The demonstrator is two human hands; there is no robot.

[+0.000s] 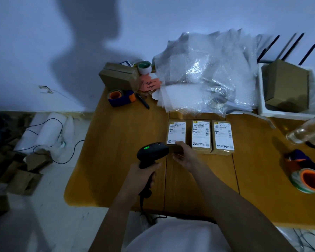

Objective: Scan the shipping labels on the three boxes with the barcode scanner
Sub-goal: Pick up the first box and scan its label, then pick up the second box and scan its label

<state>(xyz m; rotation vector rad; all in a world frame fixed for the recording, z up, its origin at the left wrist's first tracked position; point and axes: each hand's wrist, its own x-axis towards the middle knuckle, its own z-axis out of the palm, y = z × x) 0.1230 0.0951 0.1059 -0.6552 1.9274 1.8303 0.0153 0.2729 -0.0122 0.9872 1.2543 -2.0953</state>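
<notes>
Three small cardboard boxes with white shipping labels lie side by side on the wooden table [116, 160]: the left box [176, 130], the middle box [201, 135] and the right box [223, 136]. My left hand [142, 176] grips the handle of a black barcode scanner [152, 152], whose green light is on and whose head points at the left box's near end. My right hand [185, 154] holds the near end of the left box, thumb and fingers around its edge.
Bubble wrap [207, 73] is heaped behind the boxes. A tape dispenser [121, 97], a pen [143, 100] and a brown box [119, 76] sit at the back left. Another tape dispenser [305, 176] and a clear bottle [307, 131] lie at right. A white tray [262, 99] holds a carton.
</notes>
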